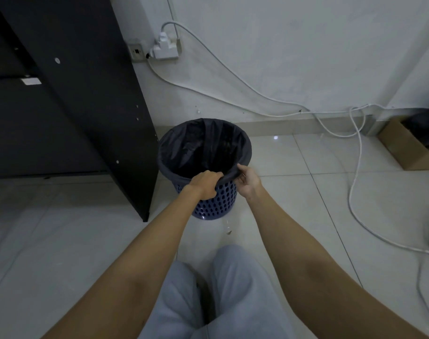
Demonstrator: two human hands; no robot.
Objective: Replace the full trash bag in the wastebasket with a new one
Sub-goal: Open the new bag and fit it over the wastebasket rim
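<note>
A blue perforated wastebasket (209,207) stands on the tiled floor beside a dark cabinet. A black trash bag (198,145) lines it, with its edge folded over the rim all around. My left hand (204,183) grips the bag's folded edge at the near rim, fingers curled over it. My right hand (247,181) pinches the same edge just to the right, thumb on the rim. Inside the bag I can make out only dark plastic folds.
A dark cabinet panel (91,99) stands close on the basket's left. White cables (355,182) trail from a wall socket (165,48) across the floor at right. A cardboard box (409,145) sits at far right. My knees in light trousers (215,289) are below.
</note>
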